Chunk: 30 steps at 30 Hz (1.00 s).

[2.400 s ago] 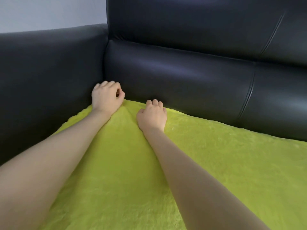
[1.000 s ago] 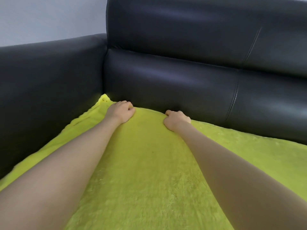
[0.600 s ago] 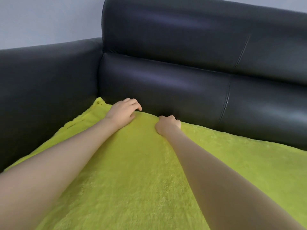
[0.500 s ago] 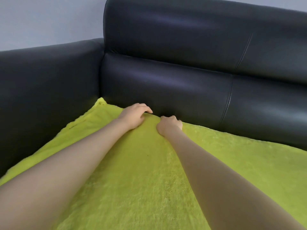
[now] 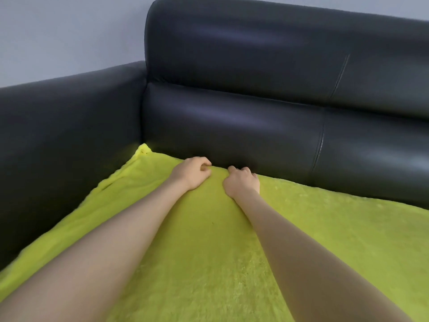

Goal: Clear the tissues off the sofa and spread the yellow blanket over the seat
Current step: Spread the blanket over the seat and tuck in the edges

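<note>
Where yellow blanket (image 5: 209, 240) meets sofa (image 5: 232, 126) back, left hand (image 5: 192, 173) and right hand (image 5: 241, 183) grip its edge.

Fuzzy yellow blanket (image 5: 209, 263) flat across the black sofa (image 5: 255, 117) seat, back edge against backrest

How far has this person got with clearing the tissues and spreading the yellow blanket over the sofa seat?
Done: no tissues show on the sofa, and the yellow blanket covers the visible seat. In hand: the left hand and right hand, with curled fingers, work the blanket's back edge against the backrest. Left: that edge to the right; the front edge is out of view.
</note>
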Motion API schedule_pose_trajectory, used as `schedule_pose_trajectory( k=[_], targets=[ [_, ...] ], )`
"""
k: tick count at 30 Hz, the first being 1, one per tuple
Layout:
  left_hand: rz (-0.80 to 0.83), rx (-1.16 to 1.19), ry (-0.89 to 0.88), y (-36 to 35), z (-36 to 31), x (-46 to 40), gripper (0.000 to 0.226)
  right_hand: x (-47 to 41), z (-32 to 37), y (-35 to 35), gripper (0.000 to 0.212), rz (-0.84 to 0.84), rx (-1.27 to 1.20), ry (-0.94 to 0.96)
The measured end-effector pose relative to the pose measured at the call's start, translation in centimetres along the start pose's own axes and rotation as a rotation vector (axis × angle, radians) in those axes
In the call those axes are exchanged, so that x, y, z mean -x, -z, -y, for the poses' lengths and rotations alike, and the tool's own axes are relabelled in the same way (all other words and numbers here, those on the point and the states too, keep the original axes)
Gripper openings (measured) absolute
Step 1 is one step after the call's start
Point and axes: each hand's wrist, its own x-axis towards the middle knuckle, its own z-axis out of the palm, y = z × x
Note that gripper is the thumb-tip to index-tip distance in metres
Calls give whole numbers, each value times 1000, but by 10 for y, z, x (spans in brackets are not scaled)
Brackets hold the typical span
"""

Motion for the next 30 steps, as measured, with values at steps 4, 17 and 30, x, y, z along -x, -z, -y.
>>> schedule_pose_trajectory(
  k=[4,17,30],
  targets=[
    [-218,-158,338,37,74,20,42,0,0,-2,48,-13,-25,-7],
    [73,-318,318,43,98,13,58,-6,51,9,34,-276,145,269],
    [160,-513,390,66,81,-13,64,-37,125,-37,46,-3,-97,364]
  ],
)
